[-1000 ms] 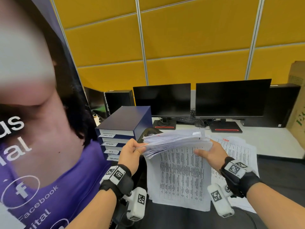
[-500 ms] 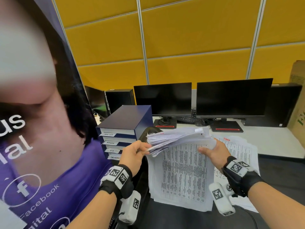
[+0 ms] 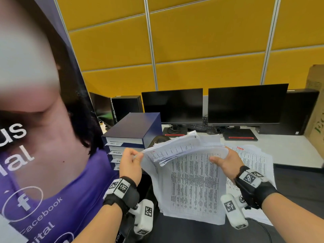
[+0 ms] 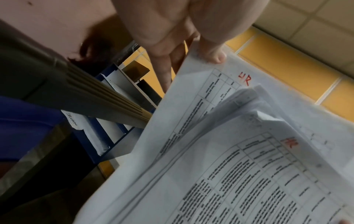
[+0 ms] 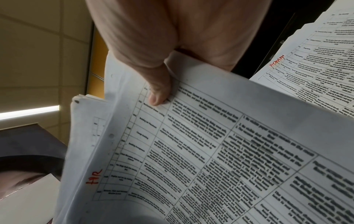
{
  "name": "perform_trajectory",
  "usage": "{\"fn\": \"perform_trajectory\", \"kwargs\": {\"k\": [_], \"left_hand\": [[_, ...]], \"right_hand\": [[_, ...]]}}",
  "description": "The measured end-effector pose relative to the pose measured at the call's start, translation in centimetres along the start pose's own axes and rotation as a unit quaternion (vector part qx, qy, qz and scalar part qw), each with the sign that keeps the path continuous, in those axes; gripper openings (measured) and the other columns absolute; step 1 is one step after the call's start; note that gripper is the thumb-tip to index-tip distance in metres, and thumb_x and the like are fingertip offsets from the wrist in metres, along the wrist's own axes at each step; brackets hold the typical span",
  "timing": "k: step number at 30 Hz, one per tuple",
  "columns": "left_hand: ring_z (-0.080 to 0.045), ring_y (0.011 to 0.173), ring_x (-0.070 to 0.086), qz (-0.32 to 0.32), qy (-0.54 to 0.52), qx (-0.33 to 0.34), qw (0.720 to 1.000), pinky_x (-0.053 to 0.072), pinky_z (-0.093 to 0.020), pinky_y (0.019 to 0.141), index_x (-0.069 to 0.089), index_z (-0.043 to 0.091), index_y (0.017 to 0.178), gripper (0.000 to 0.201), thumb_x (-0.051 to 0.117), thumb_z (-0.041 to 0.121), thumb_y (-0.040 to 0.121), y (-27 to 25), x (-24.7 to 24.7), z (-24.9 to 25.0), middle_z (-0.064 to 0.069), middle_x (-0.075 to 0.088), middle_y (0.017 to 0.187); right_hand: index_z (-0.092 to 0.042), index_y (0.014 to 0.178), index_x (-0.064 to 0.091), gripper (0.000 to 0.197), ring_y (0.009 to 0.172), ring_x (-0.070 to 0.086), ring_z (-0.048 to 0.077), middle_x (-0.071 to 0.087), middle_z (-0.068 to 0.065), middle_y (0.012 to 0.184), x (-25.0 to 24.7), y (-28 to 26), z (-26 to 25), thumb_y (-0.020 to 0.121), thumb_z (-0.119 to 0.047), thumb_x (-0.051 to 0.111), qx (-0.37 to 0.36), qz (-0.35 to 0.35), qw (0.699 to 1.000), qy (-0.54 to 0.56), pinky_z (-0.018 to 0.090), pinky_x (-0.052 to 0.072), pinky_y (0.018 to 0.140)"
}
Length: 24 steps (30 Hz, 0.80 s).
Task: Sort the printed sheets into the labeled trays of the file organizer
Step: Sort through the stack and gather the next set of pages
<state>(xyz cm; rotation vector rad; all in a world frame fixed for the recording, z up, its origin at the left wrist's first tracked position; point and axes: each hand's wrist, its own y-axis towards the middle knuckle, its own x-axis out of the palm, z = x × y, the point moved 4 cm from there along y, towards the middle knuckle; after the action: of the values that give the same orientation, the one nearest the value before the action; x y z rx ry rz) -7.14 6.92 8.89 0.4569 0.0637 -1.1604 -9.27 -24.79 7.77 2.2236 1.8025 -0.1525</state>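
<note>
The left hand [image 3: 130, 163] pinches one corner of a single printed sheet [image 4: 193, 109], thumb on top and fingers under it; red handwriting near that corner reads "HR". The right hand [image 3: 226, 162] has its grip clamped on the rest of the stack of sheets [image 3: 185, 148], thumb pressed on the top page, fingers beneath. Both are held in the air just right of the file organizer [image 3: 135, 128], whose labeled trays [image 3: 116, 152] face the person from its front.

Several things could go wrong from here. The pinch on the single sheet is at the very corner, so a pull may tear it or drag a second page along, since the upper pages of the stack fan loosely and curl upward. The right thumb holds only one edge, and if that hold slackens the stack may spill onto the loose sheets on the desk [image 3: 252, 155], right of the organizer, one of which is marked "ADMIN", and mix with them. The tray labels are partly hidden by the left hand, so the HR slot could be misjudged.
</note>
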Motion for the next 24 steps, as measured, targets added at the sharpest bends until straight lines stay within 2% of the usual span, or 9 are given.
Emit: {"fn": "perform_trajectory", "kwargs": {"k": [3,6,8,10,12,15,17,21,24], "left_hand": [[-0.009,0.073,0.058,-0.072,-0.013,-0.001,0.997,0.043,-0.021,0.065,0.054,0.021,0.093,0.015,0.065,0.014,0.086,-0.6,0.7,0.0,0.006,0.064,0.083],[-0.005,0.077,0.058,-0.107,0.032,0.02,0.994,0.042,-0.017,0.068,0.067,0.019,0.093,0.007,0.064,0.016,0.088,-0.9,1.0,0.1,0.003,0.068,0.086],[-0.008,0.075,0.059,-0.074,0.037,0.014,0.996,0.043,-0.018,0.067,0.072,0.017,0.091,0.01,0.062,0.017,0.088,-0.5,0.5,0.0,0.001,0.069,0.082],[-0.015,0.073,0.059,-0.022,0.041,0.0,0.999,0.044,-0.025,0.069,0.073,0.018,0.089,0.01,0.063,0.02,0.088,0.0,-0.6,0.0,0.003,0.067,0.074],[-0.02,0.076,0.06,0.022,0.06,-0.016,0.998,0.043,-0.025,0.074,0.075,0.017,0.09,0.012,0.064,0.021,0.087,0.5,-1.7,0.2,0.002,0.066,0.071],[-0.025,0.082,0.062,0.044,0.099,-0.024,0.994,0.041,-0.024,0.077,0.076,0.014,0.095,0.015,0.063,0.019,0.088,1.6,-2.9,0.2,-0.007,0.069,0.078],[-0.03,0.085,0.063,0.047,0.106,-0.033,0.993,0.046,-0.028,0.079,0.075,0.014,0.094,0.015,0.062,0.017,0.089,2.3,-3.3,0.4,-0.01,0.07,0.081],[-0.035,0.094,0.061,0.077,0.135,-0.02,0.988,0.046,-0.033,0.086,0.074,0.012,0.098,0.018,0.059,0.016,0.091,3.3,-4.5,1.6,-0.017,0.072,0.09],[-0.036,0.096,0.06,0.102,0.121,-0.014,0.987,0.046,-0.035,0.09,0.074,0.012,0.099,0.019,0.058,0.017,0.091,3.6,-5.2,3.2,-0.017,0.071,0.092]], "right_hand": [[-0.019,0.112,0.058,0.033,0.094,0.062,0.017,0.066,-0.004,0.099,0.1,0.1,0.2,0.081,-0.013,0.069,0.011,0.006,1.0,-0.005,0.036,0.046,0.091],[-0.015,0.115,0.057,0.035,0.096,0.061,0.019,0.066,-0.003,0.099,0.2,0.3,0.5,0.082,-0.013,0.069,0.02,0.009,1.0,-0.011,0.032,0.047,0.086],[-0.013,0.113,0.058,0.032,0.095,0.062,0.02,0.066,-0.001,0.098,0.0,0.4,0.7,0.082,-0.011,0.067,0.027,0.015,0.999,-0.01,0.029,0.047,0.079],[-0.012,0.114,0.059,0.033,0.099,0.061,0.023,0.066,0.002,0.102,-0.6,0.5,1.1,0.083,-0.011,0.067,0.041,0.041,0.998,-0.001,0.031,0.047,0.082],[-0.011,0.118,0.057,0.036,0.103,0.06,0.026,0.065,0.006,0.108,-1.4,0.5,1.3,0.083,-0.011,0.066,0.06,0.072,0.996,0.006,0.033,0.046,0.084],[-0.008,0.124,0.054,0.04,0.109,0.057,0.029,0.063,0.011,0.117,-2.4,0.6,1.1,0.085,-0.01,0.065,0.071,0.099,0.993,-0.002,0.038,0.044,0.092],[-0.01,0.127,0.053,0.043,0.114,0.055,0.03,0.061,0.011,0.121,-2.8,0.5,0.9,0.085,-0.01,0.064,0.07,0.104,0.992,-0.013,0.043,0.042,0.098],[-0.011,0.131,0.051,0.047,0.117,0.053,0.032,0.059,0.013,0.125,-4.2,0.5,0.3,0.085,-0.008,0.064,0.064,0.133,0.989,-0.019,0.046,0.041,0.101],[-0.01,0.128,0.054,0.044,0.109,0.057,0.03,0.063,0.013,0.119,-5.2,0.4,-0.2,0.085,-0.007,0.064,0.053,0.143,0.988,-0.024,0.043,0.045,0.096]]}}
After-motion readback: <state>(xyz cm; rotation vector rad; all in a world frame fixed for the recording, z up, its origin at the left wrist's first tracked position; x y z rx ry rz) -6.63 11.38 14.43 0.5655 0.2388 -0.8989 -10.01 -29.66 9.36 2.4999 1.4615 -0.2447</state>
